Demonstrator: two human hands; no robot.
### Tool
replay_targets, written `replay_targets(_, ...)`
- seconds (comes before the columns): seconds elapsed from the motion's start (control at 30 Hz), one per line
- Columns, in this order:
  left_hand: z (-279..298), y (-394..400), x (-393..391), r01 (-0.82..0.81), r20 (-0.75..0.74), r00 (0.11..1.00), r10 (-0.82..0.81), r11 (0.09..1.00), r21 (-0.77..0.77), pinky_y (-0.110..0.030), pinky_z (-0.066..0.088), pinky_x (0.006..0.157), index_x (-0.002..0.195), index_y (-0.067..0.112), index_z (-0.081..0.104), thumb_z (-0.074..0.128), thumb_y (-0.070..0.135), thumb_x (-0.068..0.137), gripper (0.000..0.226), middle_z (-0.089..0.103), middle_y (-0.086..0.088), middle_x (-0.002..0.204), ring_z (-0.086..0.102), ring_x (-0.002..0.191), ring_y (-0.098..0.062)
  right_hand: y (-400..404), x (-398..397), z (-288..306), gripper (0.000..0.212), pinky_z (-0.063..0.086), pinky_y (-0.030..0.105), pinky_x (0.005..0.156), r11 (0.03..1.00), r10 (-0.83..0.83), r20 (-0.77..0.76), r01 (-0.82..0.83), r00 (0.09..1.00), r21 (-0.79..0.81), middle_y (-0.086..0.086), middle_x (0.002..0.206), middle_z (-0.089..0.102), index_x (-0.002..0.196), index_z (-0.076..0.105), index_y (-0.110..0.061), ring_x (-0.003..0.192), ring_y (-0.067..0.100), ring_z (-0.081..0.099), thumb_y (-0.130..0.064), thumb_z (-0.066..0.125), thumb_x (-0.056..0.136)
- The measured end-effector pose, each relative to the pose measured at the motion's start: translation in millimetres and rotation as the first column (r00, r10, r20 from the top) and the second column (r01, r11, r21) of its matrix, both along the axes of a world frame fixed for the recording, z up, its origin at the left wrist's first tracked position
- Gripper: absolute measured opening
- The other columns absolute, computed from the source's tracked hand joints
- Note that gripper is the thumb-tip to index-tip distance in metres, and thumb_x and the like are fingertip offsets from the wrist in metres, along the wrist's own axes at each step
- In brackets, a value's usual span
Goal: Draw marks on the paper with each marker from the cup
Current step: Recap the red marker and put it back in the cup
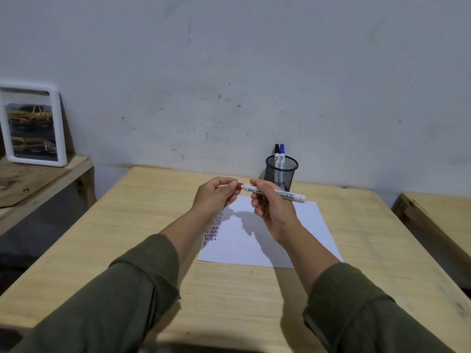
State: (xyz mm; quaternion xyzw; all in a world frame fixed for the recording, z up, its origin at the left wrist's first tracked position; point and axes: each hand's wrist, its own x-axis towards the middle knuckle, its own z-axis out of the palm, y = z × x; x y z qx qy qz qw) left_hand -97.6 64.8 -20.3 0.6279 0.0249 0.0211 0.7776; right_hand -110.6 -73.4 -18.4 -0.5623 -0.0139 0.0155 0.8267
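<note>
On the wooden worktop (127, 238) lies white paper (267, 240) with rows of short red and dark strokes (214, 229) along its left edge. Above it, the right hand (274, 207) grips a white marker (274, 193) printed "marker", while the left hand (216, 196) pinches its red cap (239, 186). Behind, a black mesh cup (281, 173) holds a black marker (276, 152) and a blue marker (282, 152).

Paper (275, 240) on table (127, 225); cup (281, 173) behind paper; markers (279, 155) in cup.
</note>
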Motion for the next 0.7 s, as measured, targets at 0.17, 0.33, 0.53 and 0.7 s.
replay_targets(0.17, 9.8, -5.3, -8.3, 0.049, -0.022, 0.999, -0.049, 0.999, 0.004, -0.01, 0.055, 0.067, 0.088, 0.01, 0.066, 0.059, 0.016, 0.089, 0.01, 0.069, 0.0, 0.083, 0.064, 0.07, -0.002, -9.8, -9.0, 8.3, 0.016, 0.037, 0.016, 0.043, 0.999, 0.029, 0.043, -0.028, 0.999, -0.035, 0.003, 0.064, 0.053, 0.091, 0.066, -0.011, 0.051, 0.007, 0.049, -0.012, 0.051, 0.094)
replay_targets(0.33, 20.3, -13.0, -16.4, 0.07, -0.067, 0.995, -0.076, 0.994, -0.086, -0.01, 0.054, 0.064, 0.088, 0.009, 0.066, 0.059, 0.019, 0.089, 0.013, 0.067, -0.001, 0.079, 0.063, 0.062, -0.001, -17.2, -17.6, 15.8, 0.017, 0.037, 0.016, 0.044, 0.997, 0.056, 0.078, -0.051, 0.995, -0.054, 0.004, 0.066, 0.053, 0.092, 0.066, -0.009, 0.051, 0.007, 0.05, -0.011, 0.048, 0.094)
replay_targets(0.53, 25.3, -24.4, -24.7, 0.034, 0.002, 0.999, -0.034, 0.995, -0.092, -0.011, 0.055, 0.065, 0.085, 0.011, 0.065, 0.061, 0.006, 0.087, 0.007, 0.068, -0.005, 0.074, 0.064, 0.057, -0.003, -20.3, -25.8, 18.5, 0.015, 0.039, 0.016, 0.045, 0.999, -0.008, 0.043, 0.006, 0.999, 0.033, 0.002, 0.061, 0.055, 0.089, 0.068, -0.009, 0.049, 0.008, 0.049, -0.012, 0.053, 0.092)
replay_targets(0.7, 20.7, -31.2, -29.0, 0.033, 0.061, 0.998, -0.027, 0.994, -0.101, -0.013, 0.055, 0.074, 0.085, 0.014, 0.066, 0.059, 0.004, 0.088, 0.012, 0.072, 0.006, 0.063, 0.066, 0.065, -0.003, -20.8, -32.0, 17.5, 0.012, 0.037, 0.014, 0.043, 0.994, -0.037, 0.011, 0.035, 0.999, 0.102, 0.003, 0.062, 0.055, 0.087, 0.067, -0.009, 0.049, 0.007, 0.05, -0.014, 0.056, 0.09)
